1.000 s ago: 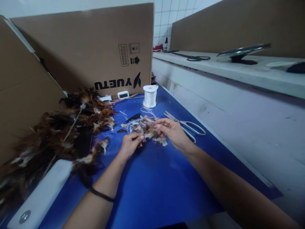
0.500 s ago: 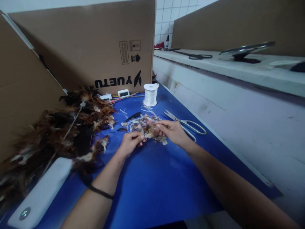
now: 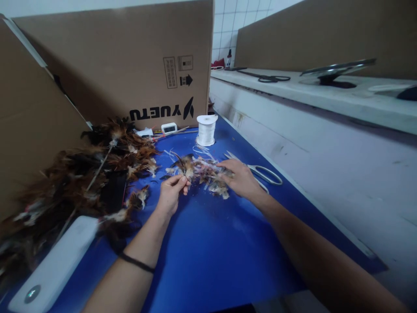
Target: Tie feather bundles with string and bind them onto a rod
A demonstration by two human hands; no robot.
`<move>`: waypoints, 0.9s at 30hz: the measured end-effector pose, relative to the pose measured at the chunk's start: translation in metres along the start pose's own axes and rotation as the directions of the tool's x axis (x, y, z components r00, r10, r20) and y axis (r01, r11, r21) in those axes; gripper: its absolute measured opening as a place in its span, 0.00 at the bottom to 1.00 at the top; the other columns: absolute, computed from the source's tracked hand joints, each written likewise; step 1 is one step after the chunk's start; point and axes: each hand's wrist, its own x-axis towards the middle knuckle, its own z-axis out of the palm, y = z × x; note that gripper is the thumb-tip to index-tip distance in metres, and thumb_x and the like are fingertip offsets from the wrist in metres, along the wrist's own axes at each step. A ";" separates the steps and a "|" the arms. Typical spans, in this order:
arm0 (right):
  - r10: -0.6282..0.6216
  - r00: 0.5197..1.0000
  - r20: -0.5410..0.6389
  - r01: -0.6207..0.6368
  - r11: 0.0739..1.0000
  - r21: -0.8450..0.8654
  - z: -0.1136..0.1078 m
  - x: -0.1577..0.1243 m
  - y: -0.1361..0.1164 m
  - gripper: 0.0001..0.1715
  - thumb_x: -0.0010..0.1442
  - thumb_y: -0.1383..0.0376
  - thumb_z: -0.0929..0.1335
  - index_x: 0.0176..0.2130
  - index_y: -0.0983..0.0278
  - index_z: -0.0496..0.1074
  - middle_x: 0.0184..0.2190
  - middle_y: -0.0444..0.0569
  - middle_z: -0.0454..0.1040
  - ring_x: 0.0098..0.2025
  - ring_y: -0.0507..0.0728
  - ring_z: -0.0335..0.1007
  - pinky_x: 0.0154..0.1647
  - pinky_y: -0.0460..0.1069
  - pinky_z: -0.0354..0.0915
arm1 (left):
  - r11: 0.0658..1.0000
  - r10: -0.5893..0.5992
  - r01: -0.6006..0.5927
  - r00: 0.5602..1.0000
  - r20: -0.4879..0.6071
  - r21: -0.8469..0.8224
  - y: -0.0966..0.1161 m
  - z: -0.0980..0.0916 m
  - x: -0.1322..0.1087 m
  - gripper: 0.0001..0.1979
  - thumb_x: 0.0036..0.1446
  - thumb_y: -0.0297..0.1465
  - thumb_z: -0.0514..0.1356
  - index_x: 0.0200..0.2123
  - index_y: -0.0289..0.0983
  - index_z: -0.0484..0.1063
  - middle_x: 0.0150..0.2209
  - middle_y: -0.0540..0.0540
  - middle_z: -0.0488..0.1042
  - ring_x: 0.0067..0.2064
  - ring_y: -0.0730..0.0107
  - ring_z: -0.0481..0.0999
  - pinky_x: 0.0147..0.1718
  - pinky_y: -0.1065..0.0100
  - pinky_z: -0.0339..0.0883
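We pinch a feather tuft (image 3: 185,167) by its base in our left hand (image 3: 170,191), likely to keep the plumes free, left of the feather scraps (image 3: 219,188) on the counter (image 3: 208,252), while our half-curled right hand (image 3: 240,179) touches their right side, its hold unclear, scissors (image 3: 252,166) handily beside it.

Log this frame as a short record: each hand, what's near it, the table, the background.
Left hand: pinching a small feather bunch between thumb and fingers
Right hand: at the loose scrap pile of feathers and ribbon; grip unclear
Beside right hand: metal scissors, partly hidden by it
Beyond hands: white spool, upright
Person's left: large feather heap; white oblong case nearer
Surface: blue tabletop
Background: cardboard panel, lettering upside down; ledge at right with dark scissors
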 end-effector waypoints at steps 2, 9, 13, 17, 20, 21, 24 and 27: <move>-0.007 0.999 0.053 0.001 0.993 0.118 0.005 -0.003 -0.012 0.26 0.50 0.68 0.66 0.50 0.58 0.67 0.50 0.50 0.67 0.47 0.59 0.65 0.45 0.56 0.65 | 0.999 -0.022 0.021 0.999 0.035 0.038 0.001 0.001 -0.001 0.13 0.45 0.37 0.63 0.25 0.31 0.71 0.23 0.48 0.70 0.20 0.81 0.63 0.19 0.75 0.58; 0.009 0.983 0.185 -0.068 0.946 0.318 0.015 -0.010 -0.035 0.25 0.54 0.67 0.63 0.53 0.56 0.64 0.49 0.47 0.69 0.43 0.56 0.68 0.43 0.52 0.66 | 0.962 -0.081 0.025 0.977 0.196 0.271 0.000 0.004 -0.004 0.12 0.46 0.36 0.63 0.23 0.31 0.73 0.19 0.49 0.69 0.19 0.81 0.63 0.19 0.76 0.57; 0.091 0.983 0.157 -0.125 0.966 0.226 0.010 -0.007 -0.026 0.14 0.58 0.63 0.61 0.38 0.61 0.74 0.32 0.47 0.75 0.33 0.55 0.70 0.37 0.51 0.66 | 0.950 -0.088 0.024 0.977 0.193 0.312 0.000 0.004 -0.005 0.13 0.45 0.37 0.63 0.23 0.31 0.73 0.20 0.48 0.70 0.19 0.80 0.63 0.19 0.75 0.58; 0.116 0.988 0.100 -0.132 0.975 0.177 0.000 -0.004 -0.026 0.14 0.58 0.63 0.61 0.38 0.61 0.73 0.33 0.46 0.75 0.32 0.54 0.70 0.35 0.49 0.64 | 0.948 -0.096 0.034 0.979 0.180 0.317 0.001 0.005 -0.005 0.13 0.44 0.38 0.63 0.23 0.32 0.73 0.20 0.48 0.71 0.19 0.80 0.63 0.19 0.75 0.58; 0.094 0.994 0.062 -0.103 0.982 0.157 -0.004 -0.003 -0.027 0.13 0.58 0.64 0.61 0.37 0.61 0.74 0.31 0.46 0.75 0.31 0.54 0.70 0.35 0.49 0.64 | 0.952 -0.091 0.037 0.982 0.166 0.303 0.000 0.005 -0.005 0.13 0.44 0.38 0.63 0.22 0.32 0.73 0.19 0.49 0.70 0.19 0.80 0.63 0.19 0.75 0.58; 0.097 0.994 0.042 -0.103 0.982 0.159 -0.005 -0.003 -0.025 0.13 0.57 0.64 0.61 0.37 0.61 0.74 0.30 0.46 0.75 0.31 0.54 0.70 0.35 0.49 0.64 | 0.956 -0.086 0.036 0.983 0.161 0.290 0.000 0.005 -0.005 0.13 0.44 0.37 0.63 0.22 0.32 0.73 0.20 0.49 0.70 0.19 0.80 0.63 0.19 0.75 0.58; 0.144 0.989 -0.028 -0.138 0.976 0.166 -0.002 -0.003 -0.021 0.12 0.56 0.64 0.62 0.36 0.62 0.73 0.31 0.47 0.74 0.32 0.54 0.69 0.35 0.50 0.64 | 0.972 -0.067 0.034 0.989 0.135 0.233 -0.001 0.004 -0.004 0.12 0.45 0.37 0.63 0.23 0.32 0.73 0.21 0.48 0.71 0.19 0.80 0.64 0.19 0.75 0.59; 0.224 0.973 0.059 -0.231 0.935 0.269 0.009 -0.006 -0.021 0.12 0.52 0.63 0.65 0.39 0.63 0.71 0.30 0.47 0.73 0.28 0.53 0.67 0.31 0.50 0.64 | 0.982 -0.051 0.029 0.992 0.112 0.188 -0.002 0.003 -0.003 0.12 0.44 0.37 0.63 0.24 0.32 0.73 0.21 0.48 0.70 0.20 0.80 0.64 0.20 0.75 0.59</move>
